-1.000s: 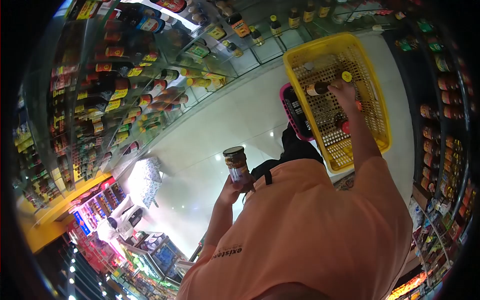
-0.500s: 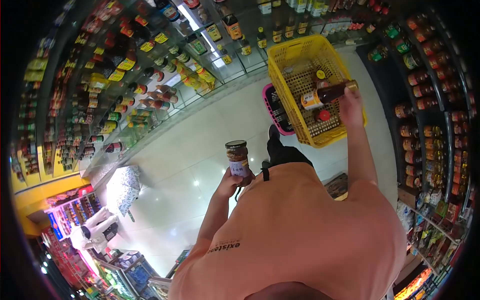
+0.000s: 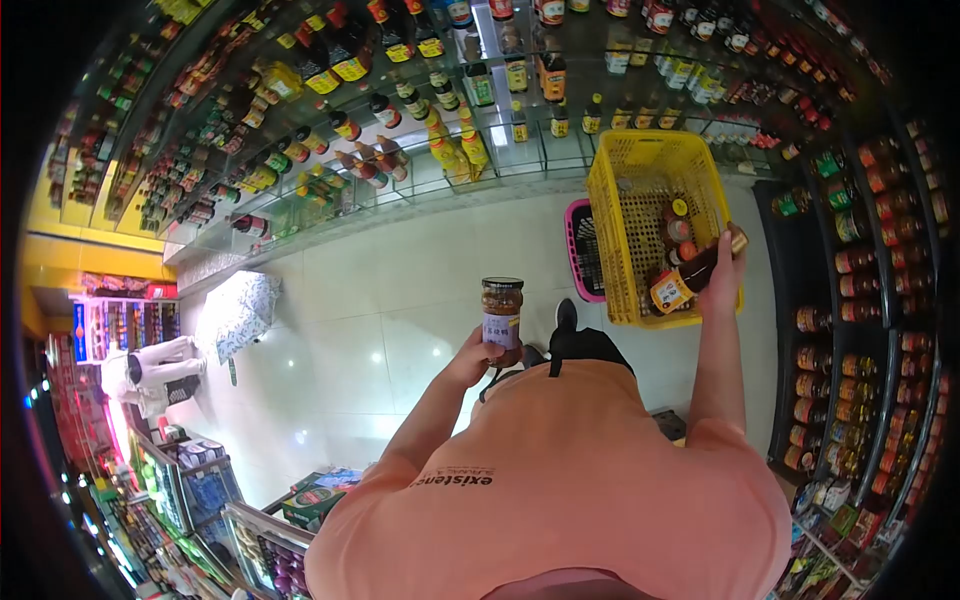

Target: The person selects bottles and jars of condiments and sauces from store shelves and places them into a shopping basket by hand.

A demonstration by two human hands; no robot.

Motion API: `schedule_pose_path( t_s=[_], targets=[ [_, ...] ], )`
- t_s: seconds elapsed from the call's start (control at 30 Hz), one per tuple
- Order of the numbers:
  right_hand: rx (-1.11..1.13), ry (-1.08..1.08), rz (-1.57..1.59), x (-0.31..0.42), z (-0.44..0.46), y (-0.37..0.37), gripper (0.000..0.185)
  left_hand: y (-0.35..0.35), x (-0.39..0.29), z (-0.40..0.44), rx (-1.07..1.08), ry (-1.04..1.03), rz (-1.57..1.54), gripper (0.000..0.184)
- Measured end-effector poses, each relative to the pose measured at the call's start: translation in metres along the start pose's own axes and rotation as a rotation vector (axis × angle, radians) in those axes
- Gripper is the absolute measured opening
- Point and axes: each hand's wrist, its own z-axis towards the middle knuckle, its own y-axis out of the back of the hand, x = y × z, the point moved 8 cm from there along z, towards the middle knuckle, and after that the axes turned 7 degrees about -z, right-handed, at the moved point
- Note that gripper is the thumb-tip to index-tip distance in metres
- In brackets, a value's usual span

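My left hand (image 3: 470, 358) is closed round a glass jar (image 3: 502, 322) with a dark lid, a pale label and brown contents, held upright in front of my body. Out to the right, my right hand (image 3: 722, 280) grips the neck end of a dark sauce bottle (image 3: 690, 278) with an orange and white label. The bottle is tilted, its base pointing down and left over the yellow plastic basket (image 3: 603, 200). Inside the basket are a few jars, one with a yellow lid (image 3: 680, 208) and one with a reddish lid (image 3: 686, 252).
A pink-rimmed black basket (image 3: 584, 250) stands against the yellow one's left side. Glass shelves (image 3: 420, 140) of bottles run along the far side, and dark racks (image 3: 850, 300) of jars stand at right. An umbrella (image 3: 238, 312) and another person (image 3: 150, 375) are at left.
The view has shifted, so shelves and basket sit lower and further right. The bottle in my right hand has moved toward the basket's near end. My left hand still holds the jar.
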Motion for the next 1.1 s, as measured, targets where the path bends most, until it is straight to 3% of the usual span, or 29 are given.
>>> schedule_pose_path(
  t_s=[0.07,0.17,0.3,0.43,0.53,0.77,0.83,0.9,1.1],
  targets=[
    [-0.042,0.113,-0.271,0.009,0.005,-0.005,0.031,-0.002,-0.008,0.004,-0.017,-0.042,-0.015,0.065],
    [-0.001,0.099,-0.294,0.004,0.024,-0.012,0.034,-0.01,-0.027,0.01,-0.053,-0.096,-0.049,0.065],
    [0.095,0.021,-0.035,-0.005,0.054,-0.039,0.024,-0.005,-0.041,0.02,-0.14,-0.114,-0.07,0.065],
    [0.201,0.013,-0.008,-0.014,0.088,-0.085,0.021,-0.001,-0.056,0.028,-0.205,-0.162,-0.113,0.064],
    [0.279,0.076,-0.208,-0.009,0.085,-0.138,0.019,0.01,-0.06,0.024,-0.265,-0.182,-0.131,0.069],
    [0.567,0.152,-0.2,-0.058,0.066,-0.271,0.019,0.064,-0.063,-0.005,-0.371,-0.255,-0.247,0.07],
    [0.619,0.133,-0.228,-0.079,0.05,-0.312,0.019,0.081,-0.071,-0.019,-0.384,-0.277,-0.278,0.068],
    [0.795,0.249,-0.313,-0.095,0.02,-0.362,0.019,0.104,-0.082,-0.038,-0.459,-0.361,-0.354,0.058],
    [0.956,0.298,-0.283,-0.139,-0.077,-0.514,0.021,0.189,-0.126,-0.106,-0.495,-0.428,-0.326,0.057]
  ],
)
